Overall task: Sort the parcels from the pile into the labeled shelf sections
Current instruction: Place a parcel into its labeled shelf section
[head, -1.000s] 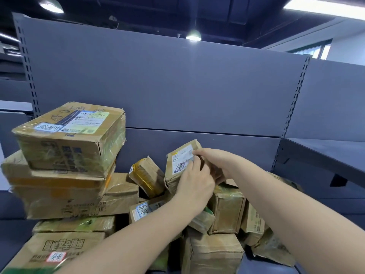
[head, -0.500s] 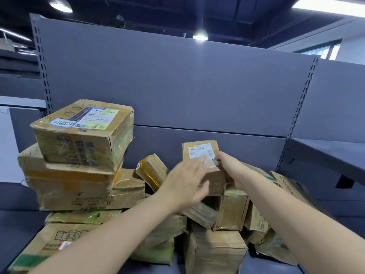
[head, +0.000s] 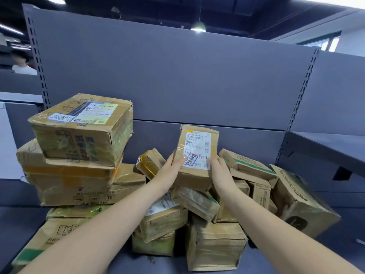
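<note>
Small parcel [head: 194, 155] held upright above the pile [head: 197, 214], label [head: 197, 149] facing camera. Left hand [head: 173, 165] grasping its left edge, fingers curled round it; right hand [head: 219, 171] grasping the right edge likewise. Probably the read-the-label step: best kept tilted toward the light, thumbs off the print. Leaning boxes just beside and below, so lift straight up before swinging. Tall stack [head: 79, 147] close on the left; open shelf [head: 335, 147] on the right, bare back panel [head: 177, 76] behind. Section labels not visible.
</note>
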### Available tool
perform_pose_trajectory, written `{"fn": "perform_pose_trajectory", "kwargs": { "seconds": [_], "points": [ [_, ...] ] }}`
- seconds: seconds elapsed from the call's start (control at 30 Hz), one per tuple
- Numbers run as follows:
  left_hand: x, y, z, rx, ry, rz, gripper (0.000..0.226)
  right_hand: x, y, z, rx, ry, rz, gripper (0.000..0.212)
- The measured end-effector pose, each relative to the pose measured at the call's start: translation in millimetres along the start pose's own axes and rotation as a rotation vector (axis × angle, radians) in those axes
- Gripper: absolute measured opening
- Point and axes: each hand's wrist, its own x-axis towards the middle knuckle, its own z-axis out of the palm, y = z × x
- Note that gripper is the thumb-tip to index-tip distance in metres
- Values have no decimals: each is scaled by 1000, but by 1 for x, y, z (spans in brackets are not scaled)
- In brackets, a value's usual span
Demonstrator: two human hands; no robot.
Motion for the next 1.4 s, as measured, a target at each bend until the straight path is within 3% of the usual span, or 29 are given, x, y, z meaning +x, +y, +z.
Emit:
{"fn": "perform_pose_trajectory", "kwargs": {
  "seconds": [0.2, 0.8, 1.07, 1.4],
  "points": [
    [-4, -2, -7, 6, 30, 68, 44, -9, 2, 12, 24, -15, -49, 59],
    [-57, -12, -16, -120, 57, 112, 50, -60, 9, 29, -20, 137, -269, 45],
    [-86, -23, -32, -68, 16, 115, 58, -92, 21, 44, -39, 171, -260, 42],
    [-128, -34, -44, -6, -1, 12, 68, -126, 38, 50, -117, 129, -265, 62]
  ]
}}
